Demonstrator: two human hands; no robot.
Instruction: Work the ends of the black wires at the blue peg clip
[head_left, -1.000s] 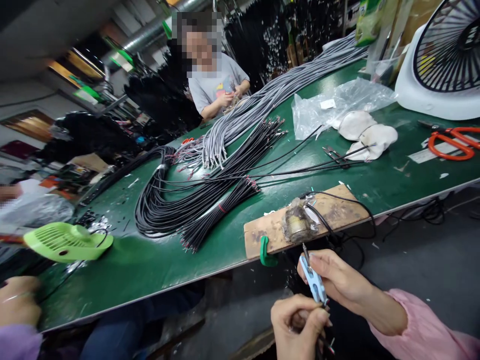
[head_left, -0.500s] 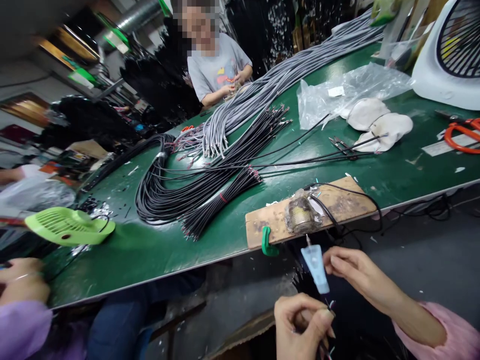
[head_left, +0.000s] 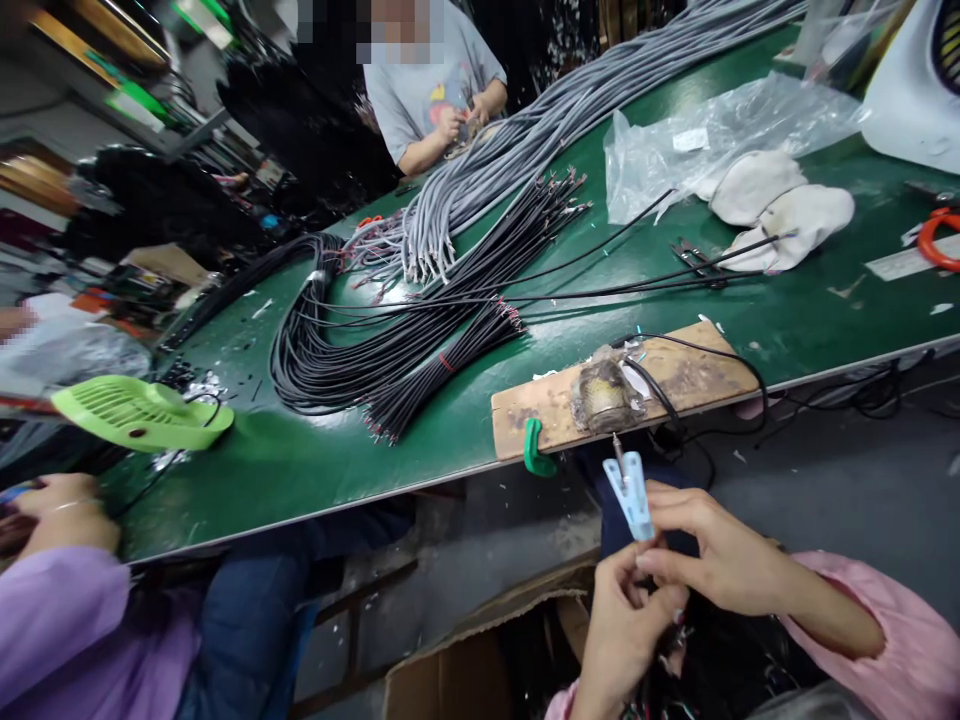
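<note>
A light blue clothespin sits at the tip of a thin metal shaft. The shaft juts from a small, grimy, tape-wrapped motor-like unit on a wooden board. My left hand is closed just below the clothespin, pinching thin cable wires, some of which show under the fingers. From the right, my right hand meets it, fingers closed at the clothespin's lower end. What lies between the right fingertips is hidden.
A green clamp holds the board at the table edge. Bundles of black cables and grey cables cover the green table. Cutters, white gloves and a green fan lie about. Two co-workers sit nearby; a cardboard box stands below.
My left hand has risen towards the clothespin, and my right hand has come down to meet it. The clothespin, blurred before, now shows its two legs clearly. The view has tilted lower.
</note>
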